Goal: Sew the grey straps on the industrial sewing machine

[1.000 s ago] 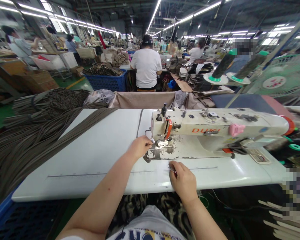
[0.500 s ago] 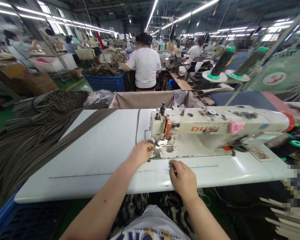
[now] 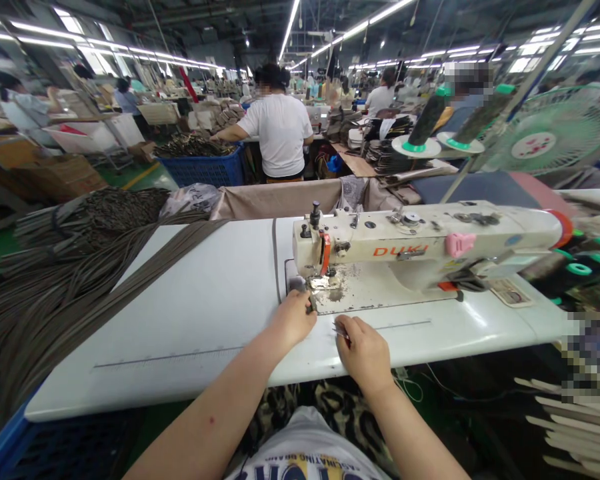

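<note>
So the big thing here is a white table (image 3: 195, 300) that fills most of the near side, with a ruler line running left to right along its near part. Next biggest is the sewing machine (image 3: 420, 233), sitting on the right half of the table with its needle end facing left. Over on the left there's a heap of dark strips (image 3: 55, 313), draped across the table's far left corner and spilling off that side.

Now the arms. The left one comes in from the near left and slants far and right, pretty much stretched out. The left hand (image 3: 296, 317) is just left of the needle end, back of the hand up, fingers bent to the right and pinched together. The right forearm comes in from the near right and angles far and left. The right hand (image 3: 365, 350) is curled into a loose fist in front of the machine's base, low at the table; can't tell if it's actually resting there.

Going smaller, a single strip (image 3: 276, 253) runs from the table's far edge down to the left hand. The right hand grips a thin metal tool (image 3: 341, 331), tip poking left. Smallest is the dark piece (image 3: 311, 303) pinched in the left fingertips, right by the machine's near left corner. Can't tell if it's the end of that strip.
</note>
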A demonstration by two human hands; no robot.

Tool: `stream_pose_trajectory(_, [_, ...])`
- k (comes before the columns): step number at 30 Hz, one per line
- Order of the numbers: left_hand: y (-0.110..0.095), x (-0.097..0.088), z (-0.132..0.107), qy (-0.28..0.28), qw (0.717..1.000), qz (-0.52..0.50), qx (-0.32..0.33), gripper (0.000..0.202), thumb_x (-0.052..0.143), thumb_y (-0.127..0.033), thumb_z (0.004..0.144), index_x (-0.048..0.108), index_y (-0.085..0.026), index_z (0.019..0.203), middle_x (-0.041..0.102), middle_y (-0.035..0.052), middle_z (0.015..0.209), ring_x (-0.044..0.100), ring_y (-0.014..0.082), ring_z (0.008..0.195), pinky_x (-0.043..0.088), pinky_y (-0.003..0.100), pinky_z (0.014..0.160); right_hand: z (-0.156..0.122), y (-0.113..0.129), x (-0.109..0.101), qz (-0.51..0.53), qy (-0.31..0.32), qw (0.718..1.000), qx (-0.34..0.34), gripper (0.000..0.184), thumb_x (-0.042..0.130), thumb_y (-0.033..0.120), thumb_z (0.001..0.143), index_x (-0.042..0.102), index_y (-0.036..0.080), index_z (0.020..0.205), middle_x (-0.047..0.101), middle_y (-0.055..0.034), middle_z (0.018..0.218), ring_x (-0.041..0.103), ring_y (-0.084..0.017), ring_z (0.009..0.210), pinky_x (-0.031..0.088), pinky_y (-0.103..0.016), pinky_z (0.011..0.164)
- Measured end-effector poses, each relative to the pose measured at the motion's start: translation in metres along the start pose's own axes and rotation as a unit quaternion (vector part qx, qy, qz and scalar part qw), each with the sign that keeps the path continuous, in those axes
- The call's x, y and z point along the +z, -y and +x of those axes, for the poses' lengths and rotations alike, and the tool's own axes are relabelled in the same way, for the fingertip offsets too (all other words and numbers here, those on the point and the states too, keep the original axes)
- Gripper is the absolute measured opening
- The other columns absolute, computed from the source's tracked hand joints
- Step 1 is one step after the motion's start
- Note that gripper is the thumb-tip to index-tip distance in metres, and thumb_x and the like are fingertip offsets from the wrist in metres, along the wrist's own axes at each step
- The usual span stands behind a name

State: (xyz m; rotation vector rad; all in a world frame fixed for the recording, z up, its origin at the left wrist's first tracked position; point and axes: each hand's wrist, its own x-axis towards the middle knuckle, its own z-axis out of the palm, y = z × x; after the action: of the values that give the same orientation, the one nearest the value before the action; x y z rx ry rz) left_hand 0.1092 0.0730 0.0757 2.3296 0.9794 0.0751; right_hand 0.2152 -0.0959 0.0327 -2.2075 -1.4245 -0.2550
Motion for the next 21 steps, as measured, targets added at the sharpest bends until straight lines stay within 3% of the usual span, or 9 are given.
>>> stream_pose_trajectory(6, [-0.005,0.004,-0.014,0.007,1.000,0.001,0.017,0.036,0.065,-0.028,0.092,0.062,-0.013,0.125,0.064,0.0114,0.120,0.066,0.0243,0.109,0.051,0.030,0.098,-0.001,0.000,0.000,0.015,-0.001,1.000,0.000,0.026,0.055,0.011,0.085,0.067,0.021,0.105,0.067,-0.0022,0.084,0.060,-0.020,0.079,0.040,-0.031,0.073])
stream_pose_trajectory(10, [-0.003,0.007,-0.023,0.034,0.999,0.033,0.020,0.044,0.052,-0.013,0.096,0.053,-0.011,0.140,0.059,0.0150,0.133,0.067,0.0234,0.110,0.052,0.029,0.097,-0.001,-0.003,-0.001,0.064,-0.003,0.998,0.006,0.032,0.053,0.011,0.085,0.068,0.020,0.112,0.070,-0.0044,0.088,0.062,-0.021,0.082,0.044,-0.030,0.076])
stream_pose_trajectory(13, [0.000,0.007,-0.030,0.033,0.997,0.061,0.046,0.057,0.058,-0.009,0.092,0.046,-0.012,0.147,0.054,0.0166,0.140,0.067,0.0239,0.113,0.052,0.030,0.098,-0.003,-0.008,-0.009,0.171,0.003,0.985,0.017,0.031,0.052,0.015,0.089,0.069,0.020,0.115,0.072,-0.0048,0.095,0.064,-0.019,0.083,0.049,-0.029,0.079])
stream_pose_trajectory(17, [0.004,0.002,-0.035,0.000,0.992,0.091,0.091,0.053,0.080,-0.020,0.083,0.058,-0.014,0.131,0.057,0.0147,0.127,0.065,0.0284,0.112,0.053,0.036,0.099,-0.019,-0.021,-0.024,0.294,0.008,0.950,0.105,0.026,0.055,0.037,0.098,0.073,0.022,0.110,0.068,-0.0011,0.079,0.058,-0.016,0.066,0.048,-0.027,0.066])
stream_pose_trajectory(21, [0.007,0.004,-0.033,-0.060,0.980,0.096,0.163,0.054,0.090,-0.024,0.073,0.060,-0.014,0.116,0.056,0.0151,0.128,0.058,0.0322,0.123,0.048,0.043,0.110,-0.048,-0.043,-0.037,0.342,-0.026,0.916,0.208,0.041,0.055,0.056,0.098,0.076,0.021,0.096,0.060,0.0000,0.067,0.052,-0.016,0.061,0.043,-0.027,0.058])
